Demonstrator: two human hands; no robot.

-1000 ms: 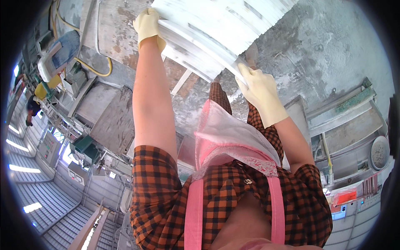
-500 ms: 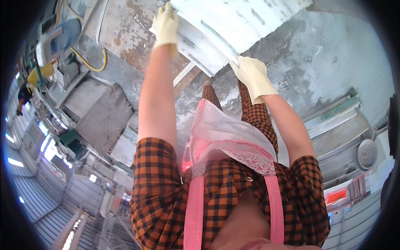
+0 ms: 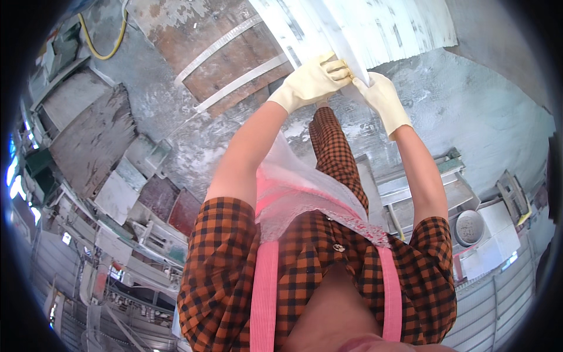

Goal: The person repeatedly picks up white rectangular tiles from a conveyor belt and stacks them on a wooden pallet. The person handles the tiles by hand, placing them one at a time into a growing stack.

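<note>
Cream rubber gloves cover both my hands. Below the far edge of the view, several long white strips point(image 3: 410, 29) with grey marks lie side by side in a layer. A pale strip point(image 3: 353, 53), smeared by motion, runs toward me and ends between my hands. My left hand point(image 3: 316, 81) is closed at its near end, fingers curled and thumb side toward the strip. Beside it, my right hand point(image 3: 384, 102) pinches the strip's right edge. The two hands are almost touching. The far end of this strip is out of view.
A brown board with pale slats point(image 3: 234, 58) lies left of the strips on wet grey floor. Grey slabs point(image 3: 94, 138) and a yellow hose point(image 3: 108, 56) are farther left. On the right stand a low bench point(image 3: 428, 190) and a round grey bowl point(image 3: 470, 227).
My left hand has come right and nearer, from the layer's far left side to beside my right hand. My right hand has shifted slightly right. The view has turned somewhat.
</note>
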